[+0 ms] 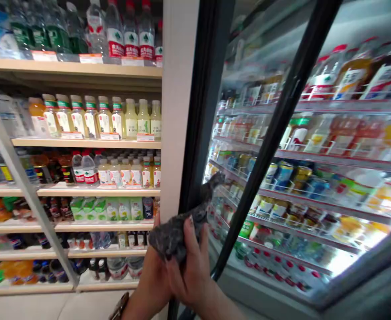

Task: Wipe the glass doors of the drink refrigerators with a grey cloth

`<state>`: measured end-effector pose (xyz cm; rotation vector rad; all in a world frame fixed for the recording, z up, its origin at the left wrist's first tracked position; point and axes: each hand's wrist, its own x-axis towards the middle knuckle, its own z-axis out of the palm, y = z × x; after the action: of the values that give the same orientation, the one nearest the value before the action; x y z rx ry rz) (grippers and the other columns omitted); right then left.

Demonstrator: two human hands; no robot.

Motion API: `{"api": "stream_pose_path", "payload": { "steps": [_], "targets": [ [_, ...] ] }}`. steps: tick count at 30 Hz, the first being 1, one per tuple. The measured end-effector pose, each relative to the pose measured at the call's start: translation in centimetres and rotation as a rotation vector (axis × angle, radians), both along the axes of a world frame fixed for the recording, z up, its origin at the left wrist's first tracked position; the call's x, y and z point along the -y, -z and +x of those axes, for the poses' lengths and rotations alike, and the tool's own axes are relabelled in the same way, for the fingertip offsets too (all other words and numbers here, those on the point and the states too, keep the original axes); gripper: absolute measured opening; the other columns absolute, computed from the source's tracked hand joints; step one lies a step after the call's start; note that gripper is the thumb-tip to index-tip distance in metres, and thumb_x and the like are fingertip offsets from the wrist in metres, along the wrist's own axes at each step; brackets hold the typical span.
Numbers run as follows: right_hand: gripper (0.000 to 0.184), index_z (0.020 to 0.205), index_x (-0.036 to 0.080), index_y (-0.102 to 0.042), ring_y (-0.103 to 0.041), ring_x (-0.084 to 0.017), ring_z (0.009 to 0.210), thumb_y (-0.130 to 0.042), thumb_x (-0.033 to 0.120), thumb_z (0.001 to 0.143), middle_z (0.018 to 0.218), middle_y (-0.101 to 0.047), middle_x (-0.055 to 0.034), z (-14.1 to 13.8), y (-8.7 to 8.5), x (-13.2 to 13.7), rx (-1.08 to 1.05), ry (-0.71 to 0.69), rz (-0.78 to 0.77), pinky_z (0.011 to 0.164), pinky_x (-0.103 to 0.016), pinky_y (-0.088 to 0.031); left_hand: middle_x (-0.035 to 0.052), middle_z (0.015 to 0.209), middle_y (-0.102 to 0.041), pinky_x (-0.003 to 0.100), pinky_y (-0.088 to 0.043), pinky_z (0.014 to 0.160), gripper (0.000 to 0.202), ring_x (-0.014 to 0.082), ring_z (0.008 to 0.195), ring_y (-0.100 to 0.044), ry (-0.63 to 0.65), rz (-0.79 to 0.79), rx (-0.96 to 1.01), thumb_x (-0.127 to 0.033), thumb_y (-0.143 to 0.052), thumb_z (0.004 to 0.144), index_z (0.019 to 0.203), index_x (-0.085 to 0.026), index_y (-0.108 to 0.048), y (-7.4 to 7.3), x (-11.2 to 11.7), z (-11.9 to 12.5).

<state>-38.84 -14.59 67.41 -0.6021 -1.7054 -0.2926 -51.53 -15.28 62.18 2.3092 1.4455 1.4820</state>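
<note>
Both my hands are low in the middle of the view, closed together on a dark grey cloth (pixel 173 238). My left hand (pixel 153 275), with a watch (pixel 118 307) on its wrist, holds the cloth from below and behind. My right hand (pixel 192 269) has its fingers wrapped over the front of it. One end of the cloth sticks up toward the black frame (pixel 198 133) of a drinks fridge. The fridge's glass door (pixel 332 178) stands open to the right, its black edge (pixel 275 133) running diagonally just right of my hands.
Wooden shelves (pixel 82 143) on the left carry rows of bottled drinks and water. A white pillar (pixel 177 111) separates them from the fridge. Behind the glass are lit wire racks (pixel 282 191) of cans and bottles. A grey diagonal bar (pixel 29 186) crosses the left shelves.
</note>
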Motion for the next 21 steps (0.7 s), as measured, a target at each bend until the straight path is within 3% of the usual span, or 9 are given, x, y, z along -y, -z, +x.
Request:
{"api": "stream_pose_path", "payload": {
  "steps": [4,6,8,13,15,17,21],
  "targets": [
    [0.084,0.170,0.031,-0.001,-0.025,-0.030,0.162,-0.045,0.015,0.100,0.176,-0.026,-0.0017,0.6,-8.3,0.0,-0.029,0.120,0.078,0.128,-0.058,-0.038,0.0192,0.167,-0.037,0.057,-0.048,0.119,0.107,0.0351,0.152,-0.045,0.053,-0.021,0.255,-0.043,-0.074,0.087,0.169,-0.026,-0.007,-0.7,0.5,1.3],
    [0.079,0.170,0.034,-0.003,-0.027,-0.029,0.162,-0.041,0.017,0.103,0.175,-0.027,-0.0004,0.5,-10.5,0.4,-0.081,0.158,0.082,0.130,-0.060,-0.033,0.0196,0.167,-0.036,0.059,-0.044,0.121,0.107,0.0356,0.152,-0.044,0.060,-0.036,0.287,-0.045,-0.075,0.086,0.168,-0.025,-0.010,-0.6,0.7,1.7],
    [0.075,0.170,0.032,-0.009,-0.032,-0.027,0.160,-0.041,0.017,0.104,0.173,-0.033,-0.0010,0.4,-9.3,1.2,-0.110,0.187,0.070,0.128,-0.056,-0.039,0.0199,0.166,-0.037,0.059,-0.043,0.122,0.107,0.0361,0.152,-0.044,0.089,-0.045,0.302,-0.046,-0.077,0.085,0.168,-0.024,-0.013,-0.3,0.8,1.9],
    [0.071,0.167,0.025,-0.028,-0.055,-0.024,0.145,-0.043,0.011,0.099,0.156,-0.059,-0.0063,2.2,1.9,4.5,-0.057,0.329,-0.022,0.104,-0.038,-0.062,0.0208,0.165,-0.038,0.054,-0.048,0.119,0.104,0.0352,0.150,-0.047,0.207,-0.026,0.257,-0.045,-0.075,0.087,0.167,-0.024,-0.011,-0.4,1.0,1.5],
    [0.071,0.166,0.025,-0.032,-0.062,-0.022,0.138,-0.045,0.009,0.097,0.148,-0.065,-0.0060,3.3,3.8,5.5,-0.022,0.355,-0.045,0.100,-0.034,-0.064,0.0214,0.163,-0.041,0.053,-0.050,0.117,0.102,0.0350,0.147,-0.050,0.267,-0.058,0.219,-0.043,-0.076,0.086,0.166,-0.023,-0.016,-0.8,1.3,1.3],
    [0.072,0.166,0.025,-0.031,-0.061,-0.021,0.139,-0.047,0.010,0.097,0.151,-0.063,-0.0055,4.1,2.4,6.1,-0.001,0.353,-0.040,0.103,-0.033,-0.062,0.0219,0.157,-0.047,0.054,-0.054,0.113,0.103,0.0362,0.141,-0.056,0.296,-0.085,0.171,-0.043,-0.081,0.081,0.163,-0.022,-0.022,-1.2,1.8,1.4],
    [0.075,0.170,0.026,-0.015,-0.037,-0.027,0.158,-0.047,0.020,0.102,0.171,-0.036,-0.0078,4.6,-6.0,6.4,-0.157,0.374,0.002,0.124,-0.047,-0.045,0.0203,0.144,-0.060,0.055,-0.063,0.096,0.111,0.0383,0.124,-0.069,0.317,-0.102,0.051,-0.044,-0.089,0.072,0.159,-0.024,-0.024,-1.3,3.4,2.2]
  ]
}}
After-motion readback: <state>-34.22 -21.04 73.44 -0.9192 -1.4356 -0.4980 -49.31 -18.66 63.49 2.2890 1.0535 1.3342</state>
